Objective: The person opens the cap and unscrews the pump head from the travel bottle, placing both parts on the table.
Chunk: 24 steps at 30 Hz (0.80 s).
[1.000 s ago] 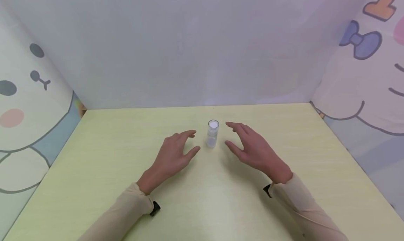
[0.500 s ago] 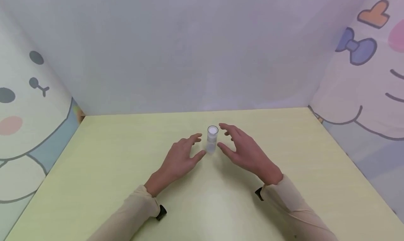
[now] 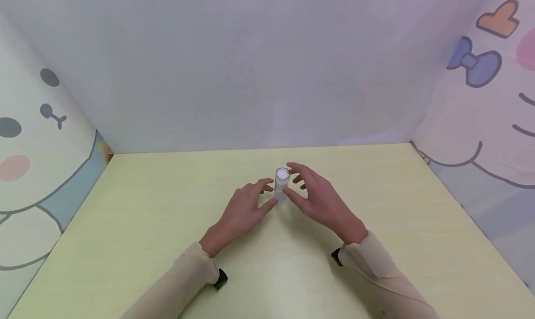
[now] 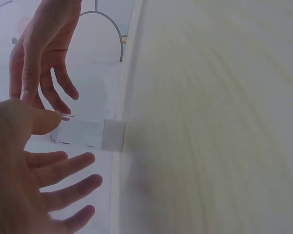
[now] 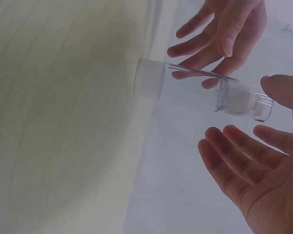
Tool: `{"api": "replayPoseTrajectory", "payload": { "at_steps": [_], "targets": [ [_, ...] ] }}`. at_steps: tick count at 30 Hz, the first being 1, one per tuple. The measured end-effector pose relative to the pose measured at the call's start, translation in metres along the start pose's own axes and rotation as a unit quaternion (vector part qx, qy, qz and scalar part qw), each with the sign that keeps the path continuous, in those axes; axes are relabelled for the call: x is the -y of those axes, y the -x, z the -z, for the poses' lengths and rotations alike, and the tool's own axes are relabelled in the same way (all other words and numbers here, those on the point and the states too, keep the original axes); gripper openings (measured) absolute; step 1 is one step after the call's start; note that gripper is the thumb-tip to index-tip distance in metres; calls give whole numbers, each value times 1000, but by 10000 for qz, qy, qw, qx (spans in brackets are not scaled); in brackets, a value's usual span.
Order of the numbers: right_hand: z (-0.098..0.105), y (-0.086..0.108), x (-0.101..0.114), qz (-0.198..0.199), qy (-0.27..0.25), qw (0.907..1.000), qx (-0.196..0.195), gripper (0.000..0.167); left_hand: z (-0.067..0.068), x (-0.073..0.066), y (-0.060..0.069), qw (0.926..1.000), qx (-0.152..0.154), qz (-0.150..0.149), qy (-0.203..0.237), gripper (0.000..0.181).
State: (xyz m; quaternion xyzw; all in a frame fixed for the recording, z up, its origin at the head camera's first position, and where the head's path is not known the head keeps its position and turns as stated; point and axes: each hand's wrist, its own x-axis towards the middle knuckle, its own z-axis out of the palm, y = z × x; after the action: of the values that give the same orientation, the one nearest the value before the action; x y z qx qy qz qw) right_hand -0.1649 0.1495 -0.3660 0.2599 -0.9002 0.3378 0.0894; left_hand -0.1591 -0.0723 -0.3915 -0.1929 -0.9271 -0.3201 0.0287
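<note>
A clear pump bottle [image 3: 282,184] with a white base stands upright on the table, a see-through cap [image 5: 256,103] over its white pump top. To its left, my left hand [image 3: 242,210] has its thumb and spread fingers around the lower body. From the right, my right hand [image 3: 323,200] reaches round with its thumb by the cap. Its thumb overlaps the bottle in the head view; whether it touches cannot be told. In the right wrist view, the right fingers [image 5: 234,151] are relaxed and apart from the bottle. The left wrist view shows the left fingers [image 4: 71,190] loosely extended below the bottle.
The pale yellow tabletop [image 3: 146,193] spreads around the bottle. A plain light wall [image 3: 251,68] rises behind it, and side panels with cartoon drawings [image 3: 476,63] stand left and right.
Both hands have moved inward toward the bottle from either side, closing the gaps. The bottle still stands on the table; the head view has shifted slightly.
</note>
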Motion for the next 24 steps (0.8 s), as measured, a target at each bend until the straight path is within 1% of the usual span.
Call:
{"api": "replayPoseTrajectory", "payload": {
  "at_steps": [5,10,15,21,24],
  "targets": [
    [-3,-4,-1,-50,-157,9999,-16,61,-2,1,-4,9999,96,-79,9,46],
    [-5,-7,-2,65,-263,9996,-100,51,-3,1,-8,9997,69,-218,4,41],
    [-8,-7,-4,-8,-558,9983,-145,45,-5,1,-9,9995,19,-315,20,39],
    [-11,-4,-5,-42,-816,9964,-225,43,-6,1,-7,9994,-85,-318,55,39],
    [-11,-4,-5,-70,-918,9954,-278,42,-6,2,-6,9995,-49,-275,116,41]
  ]
}}
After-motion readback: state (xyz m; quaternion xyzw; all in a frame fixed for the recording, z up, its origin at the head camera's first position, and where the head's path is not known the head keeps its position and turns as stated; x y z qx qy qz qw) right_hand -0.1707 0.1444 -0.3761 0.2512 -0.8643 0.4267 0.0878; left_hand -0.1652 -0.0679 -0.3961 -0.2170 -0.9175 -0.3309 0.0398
